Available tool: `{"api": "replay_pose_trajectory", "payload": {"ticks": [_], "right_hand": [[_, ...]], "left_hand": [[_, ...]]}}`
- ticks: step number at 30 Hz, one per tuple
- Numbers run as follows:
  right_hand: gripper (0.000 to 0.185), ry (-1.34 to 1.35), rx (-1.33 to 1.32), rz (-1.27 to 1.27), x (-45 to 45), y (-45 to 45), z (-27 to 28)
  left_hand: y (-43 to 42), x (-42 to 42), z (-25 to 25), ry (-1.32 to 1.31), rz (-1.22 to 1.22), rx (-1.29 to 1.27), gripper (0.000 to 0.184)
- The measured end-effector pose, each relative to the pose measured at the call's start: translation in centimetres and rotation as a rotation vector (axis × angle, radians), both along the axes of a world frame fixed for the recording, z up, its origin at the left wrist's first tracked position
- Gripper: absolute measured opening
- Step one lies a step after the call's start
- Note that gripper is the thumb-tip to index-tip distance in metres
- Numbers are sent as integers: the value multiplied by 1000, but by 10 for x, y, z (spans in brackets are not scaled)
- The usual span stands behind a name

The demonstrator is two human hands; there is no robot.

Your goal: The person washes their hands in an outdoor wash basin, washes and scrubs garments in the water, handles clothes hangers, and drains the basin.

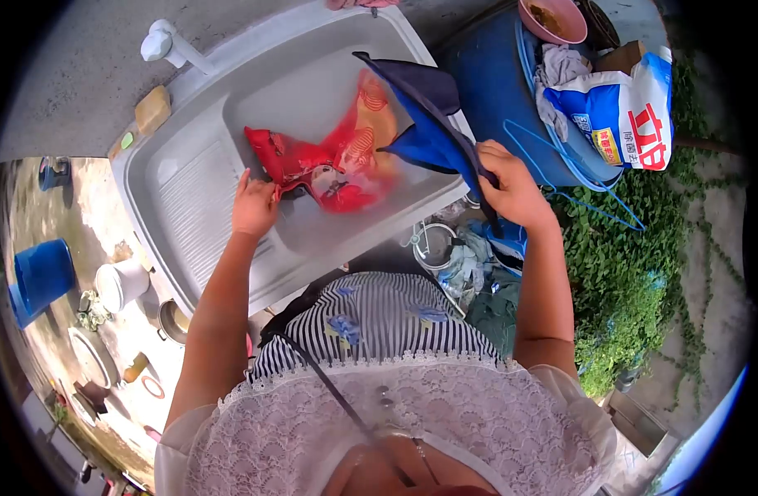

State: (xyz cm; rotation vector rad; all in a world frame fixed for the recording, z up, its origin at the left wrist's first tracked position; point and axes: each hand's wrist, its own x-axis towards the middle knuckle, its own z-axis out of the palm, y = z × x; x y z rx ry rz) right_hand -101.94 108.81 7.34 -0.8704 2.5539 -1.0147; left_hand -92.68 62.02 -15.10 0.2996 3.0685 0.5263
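Observation:
A red, shiny printed fabric piece (292, 157) with orange-yellow parts lies crumpled in the deep basin of the grey sink (267, 91). My left hand (255, 205) pinches its dark lower-left edge, one finger sticking out. At the sink's right rim, my right hand (511, 186) grips a blue and black fabric piece (432, 124). That piece hangs over the rim and slopes into the basin, touching the red one or just above it. Whether the two pieces are joined cannot be made out.
A white tap (168, 45) and a yellowish soap block (152, 110) are at the sink's left edge. On the right, a blue barrel (486, 78) bears a detergent bag (618, 112), a pink bowl (554, 18) and a blue hanger (573, 178). Buckets stand on the left ground.

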Motion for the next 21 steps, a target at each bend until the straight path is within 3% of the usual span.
{"api": "replay_pose_trajectory", "payload": {"ticks": [2, 4, 6, 7, 10, 12, 14, 15, 18, 19, 21], "right_hand": [[12, -70, 181, -5, -3, -41, -30], [20, 112, 333, -99, 13, -62, -83], [28, 267, 95, -201, 45, -72, -125], [26, 158, -19, -257, 66, -70, -135], [25, 134, -21, -472, 134, -23, -168], [26, -362, 181, -700, 179, 19, -182], [28, -217, 200, -840, 236, 73, -226], [27, -306, 222, -943, 263, 98, -244], [25, -474, 193, -1160, 348, 169, -311], [24, -488, 166, -1210, 371, 179, -320], [23, -498, 170, -1273, 413, 195, -352]], "left_hand": [[0, 2, -2, 21, -25, -13, 16], [-3, 2, -9, 15, -45, -14, 18], [-2, 1, -7, -16, -79, -54, 21], [-2, 0, -8, -4, -87, -47, 21], [-2, -1, -8, -17, -97, -89, 22], [1, -1, -7, -46, -112, -137, 22], [-1, -3, -10, -123, -122, -151, 30], [0, -4, -12, -162, -124, -160, 35], [28, -10, -17, 16, -121, 5, 52], [59, -11, 1, -118, -57, 94, 68], [118, -19, 18, -270, -125, 400, 72]]}}
